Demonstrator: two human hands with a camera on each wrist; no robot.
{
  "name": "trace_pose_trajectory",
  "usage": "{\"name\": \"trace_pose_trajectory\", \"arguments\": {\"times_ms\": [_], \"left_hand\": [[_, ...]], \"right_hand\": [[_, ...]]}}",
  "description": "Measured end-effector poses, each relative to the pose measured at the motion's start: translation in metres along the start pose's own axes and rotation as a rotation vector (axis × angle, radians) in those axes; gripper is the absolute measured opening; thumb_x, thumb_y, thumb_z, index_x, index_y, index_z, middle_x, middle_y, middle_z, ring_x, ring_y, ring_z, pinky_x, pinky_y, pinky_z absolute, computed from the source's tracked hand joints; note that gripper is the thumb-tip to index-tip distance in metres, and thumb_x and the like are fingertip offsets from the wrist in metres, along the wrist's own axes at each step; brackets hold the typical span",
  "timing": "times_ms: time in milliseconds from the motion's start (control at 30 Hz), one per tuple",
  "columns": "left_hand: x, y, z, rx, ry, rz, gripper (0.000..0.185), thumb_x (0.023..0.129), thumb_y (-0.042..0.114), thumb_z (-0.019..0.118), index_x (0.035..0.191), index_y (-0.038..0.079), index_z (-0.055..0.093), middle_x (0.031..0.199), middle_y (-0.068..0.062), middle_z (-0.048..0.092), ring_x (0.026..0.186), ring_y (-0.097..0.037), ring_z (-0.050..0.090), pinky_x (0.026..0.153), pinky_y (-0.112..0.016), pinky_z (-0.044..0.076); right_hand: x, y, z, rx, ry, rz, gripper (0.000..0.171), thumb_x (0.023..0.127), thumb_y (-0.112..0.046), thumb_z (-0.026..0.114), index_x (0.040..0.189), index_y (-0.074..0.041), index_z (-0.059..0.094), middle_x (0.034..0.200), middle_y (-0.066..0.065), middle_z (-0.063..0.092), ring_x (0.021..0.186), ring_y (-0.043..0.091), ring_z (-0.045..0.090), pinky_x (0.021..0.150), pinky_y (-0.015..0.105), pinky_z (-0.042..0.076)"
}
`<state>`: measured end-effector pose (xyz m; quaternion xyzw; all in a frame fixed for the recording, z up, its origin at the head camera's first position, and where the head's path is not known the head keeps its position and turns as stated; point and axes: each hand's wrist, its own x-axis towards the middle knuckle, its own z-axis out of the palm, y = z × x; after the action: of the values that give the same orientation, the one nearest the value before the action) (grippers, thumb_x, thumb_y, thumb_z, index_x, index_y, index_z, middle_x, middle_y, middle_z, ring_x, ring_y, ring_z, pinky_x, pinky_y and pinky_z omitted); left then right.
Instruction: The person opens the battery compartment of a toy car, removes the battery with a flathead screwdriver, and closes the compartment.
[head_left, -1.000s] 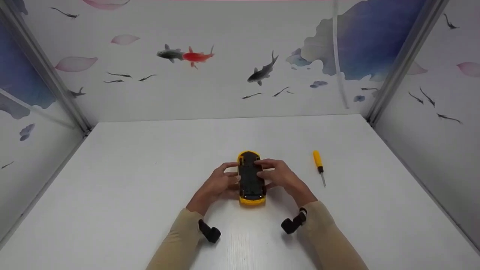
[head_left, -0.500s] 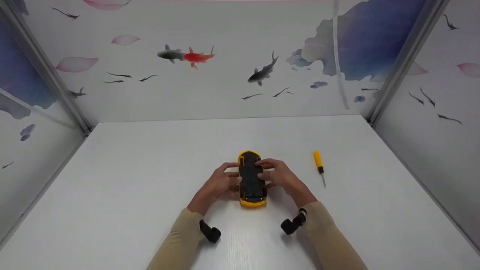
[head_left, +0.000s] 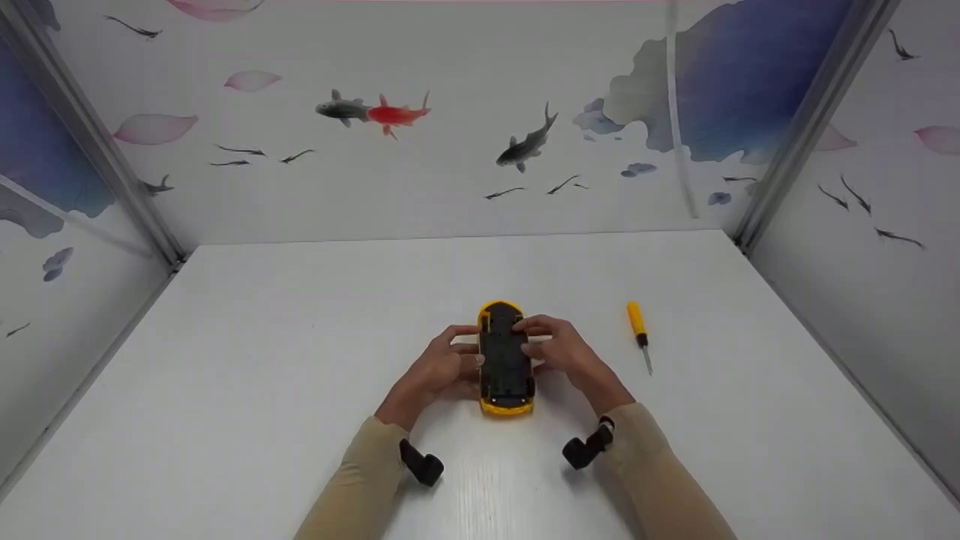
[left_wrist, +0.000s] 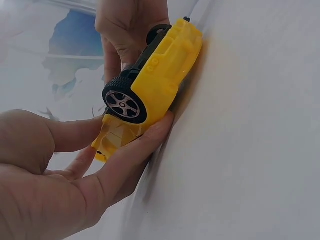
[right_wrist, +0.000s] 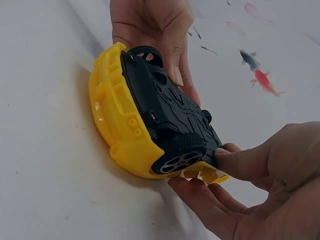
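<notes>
You have the yellow toy car point(head_left: 505, 358) upside down at table point(head_left: 225, 375) center, its long axis running 12 to 6, your left hand point(head_left: 442, 367) gripping it from 9 and your right hand point(head_left: 559, 351) from 3, with the screwdriver point(head_left: 638, 334) lying apart at 3, nearer your right

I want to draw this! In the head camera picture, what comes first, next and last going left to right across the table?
Left hand → toy car, lying upside down → right hand → screwdriver.
</notes>
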<state>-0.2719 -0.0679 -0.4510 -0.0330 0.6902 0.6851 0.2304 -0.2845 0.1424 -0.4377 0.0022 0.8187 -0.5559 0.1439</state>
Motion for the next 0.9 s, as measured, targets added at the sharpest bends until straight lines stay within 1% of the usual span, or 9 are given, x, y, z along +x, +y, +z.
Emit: {"name": "trace_pose_trajectory", "arguments": {"times_ms": [167,233,367,467,567,700,800,900], "left_hand": [[0.0,0.0,0.0,0.015,-0.001,0.01,0.059,0.096,-0.003,0.055,0.149,0.02,0.039,0.153,-0.016,0.046,0.115,-0.032,0.063,0.09,-0.051,0.059],[-0.001,0.0,-0.001,0.025,0.002,0.014,0.06,0.096,-0.002,0.055,0.149,0.02,0.039,0.152,-0.016,0.047,0.114,-0.032,0.064,0.09,-0.05,0.059],[-0.002,0.001,-0.001,0.039,0.014,0.01,0.059,0.097,-0.001,0.056,0.149,0.02,0.039,0.151,-0.016,0.048,0.113,-0.031,0.064,0.089,-0.049,0.059],[-0.002,0.0,0.0,0.034,0.016,0.0,0.059,0.097,-0.001,0.056,0.149,0.021,0.039,0.153,-0.016,0.047,0.115,-0.032,0.064,0.09,-0.05,0.059],[-0.002,-0.001,0.0,0.029,0.01,-0.007,0.06,0.097,-0.002,0.055,0.15,0.021,0.039,0.154,-0.016,0.045,0.117,-0.032,0.063,0.092,-0.051,0.058],[-0.002,-0.001,-0.001,0.033,0.0,0.001,0.06,0.097,-0.001,0.056,0.15,0.02,0.039,0.154,-0.016,0.045,0.116,-0.031,0.063,0.093,-0.05,0.058],[-0.003,0.0,-0.002,0.034,-0.01,0.014,0.06,0.097,0.0,0.056,0.15,0.019,0.038,0.153,-0.017,0.046,0.114,-0.031,0.063,0.092,-0.049,0.058],[-0.004,0.001,-0.001,0.024,-0.012,0.013,0.059,0.097,0.001,0.056,0.15,0.019,0.037,0.153,-0.017,0.045,0.115,-0.031,0.063,0.089,-0.048,0.059]], "right_hand": [[-0.004,-0.007,-0.004,0.006,0.022,-0.024,0.037,0.096,0.001,0.056,0.13,-0.01,0.064,0.146,0.018,0.051,0.129,0.036,0.057,0.096,0.043,0.058],[-0.007,-0.011,-0.006,-0.008,0.038,-0.04,0.034,0.096,0.001,0.057,0.128,-0.01,0.066,0.145,0.016,0.052,0.13,0.035,0.057,0.098,0.042,0.057],[-0.01,-0.015,-0.009,-0.068,0.054,-0.069,0.031,0.097,-0.002,0.06,0.124,-0.014,0.069,0.143,0.012,0.057,0.128,0.032,0.057,0.103,0.043,0.054],[-0.01,-0.016,-0.01,-0.119,0.054,-0.092,0.031,0.097,-0.002,0.06,0.123,-0.016,0.07,0.137,0.011,0.062,0.125,0.03,0.059,0.106,0.045,0.051],[-0.01,-0.015,-0.011,-0.145,0.05,-0.116,0.031,0.097,-0.002,0.06,0.122,-0.016,0.071,0.13,0.012,0.066,0.121,0.029,0.062,0.107,0.046,0.05],[-0.008,-0.012,-0.01,-0.133,0.053,-0.139,0.03,0.095,-0.002,0.065,0.12,-0.015,0.071,0.124,0.012,0.068,0.112,0.028,0.065,0.101,0.042,0.054],[-0.006,-0.01,-0.01,-0.073,0.06,-0.142,0.029,0.092,-0.001,0.067,0.118,-0.013,0.072,0.121,0.012,0.069,0.107,0.026,0.065,0.093,0.037,0.057],[-0.004,-0.008,-0.01,-0.011,0.068,-0.138,0.028,0.092,0.0,0.067,0.117,-0.011,0.072,0.121,0.012,0.069,0.105,0.025,0.065,0.087,0.034,0.059]]}}
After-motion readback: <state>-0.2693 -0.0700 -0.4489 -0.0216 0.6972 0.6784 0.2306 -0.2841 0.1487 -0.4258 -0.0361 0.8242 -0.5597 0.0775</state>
